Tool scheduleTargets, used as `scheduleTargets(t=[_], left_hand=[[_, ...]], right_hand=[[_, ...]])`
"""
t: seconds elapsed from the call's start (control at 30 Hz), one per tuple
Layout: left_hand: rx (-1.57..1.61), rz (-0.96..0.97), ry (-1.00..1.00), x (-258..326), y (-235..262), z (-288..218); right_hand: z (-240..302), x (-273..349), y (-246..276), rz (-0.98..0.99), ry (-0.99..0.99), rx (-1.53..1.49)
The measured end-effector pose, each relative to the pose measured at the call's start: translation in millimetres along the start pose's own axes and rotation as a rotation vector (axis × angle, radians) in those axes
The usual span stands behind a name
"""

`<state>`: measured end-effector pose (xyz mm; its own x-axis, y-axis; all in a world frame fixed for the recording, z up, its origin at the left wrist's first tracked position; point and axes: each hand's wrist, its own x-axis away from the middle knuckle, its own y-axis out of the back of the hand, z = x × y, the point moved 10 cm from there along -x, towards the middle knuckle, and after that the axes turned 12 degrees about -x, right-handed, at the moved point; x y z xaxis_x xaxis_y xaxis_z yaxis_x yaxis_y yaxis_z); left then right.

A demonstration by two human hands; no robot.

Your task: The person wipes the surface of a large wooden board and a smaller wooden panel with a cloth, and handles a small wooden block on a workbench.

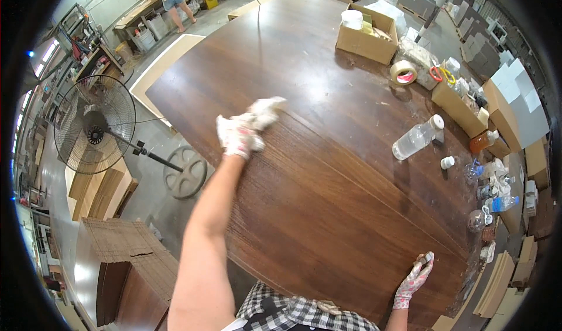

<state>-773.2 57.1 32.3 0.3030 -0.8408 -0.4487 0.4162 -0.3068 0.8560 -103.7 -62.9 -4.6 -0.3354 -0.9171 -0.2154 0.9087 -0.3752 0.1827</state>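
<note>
One gloved left hand (236, 142) grips crumpled cloth (266, 112) on glossy wood (310, 205), the right hand (411, 280) a small piece (424, 260)

brown wood-grained tabletop (316, 214), off-white rag (268, 112) toward its left edge, pink-patterned white gloves (412, 282), black-and-white checked garment (301, 316) by the near edge

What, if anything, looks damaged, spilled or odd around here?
Uneven, wet-looking streaks cross the brown tabletop beside the cloth in the left hand; spilled or wiped on, I can't tell. At lower left, the corrugated brown stack has a dark gash, possibly a tear.
</note>
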Motion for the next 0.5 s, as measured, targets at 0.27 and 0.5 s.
scheduleTargets(t=[0.27, 0.5], left_hand=[[0.628, -0.172, -0.119, 45, 87, -71], [0.931, 0.094, 0.001, 52, 61, -60]], right_hand=[[-4, -5, 3, -0.069, -0.002, 0.017], [-7, -2, 5, -0.101, -0.018, 0.008]])
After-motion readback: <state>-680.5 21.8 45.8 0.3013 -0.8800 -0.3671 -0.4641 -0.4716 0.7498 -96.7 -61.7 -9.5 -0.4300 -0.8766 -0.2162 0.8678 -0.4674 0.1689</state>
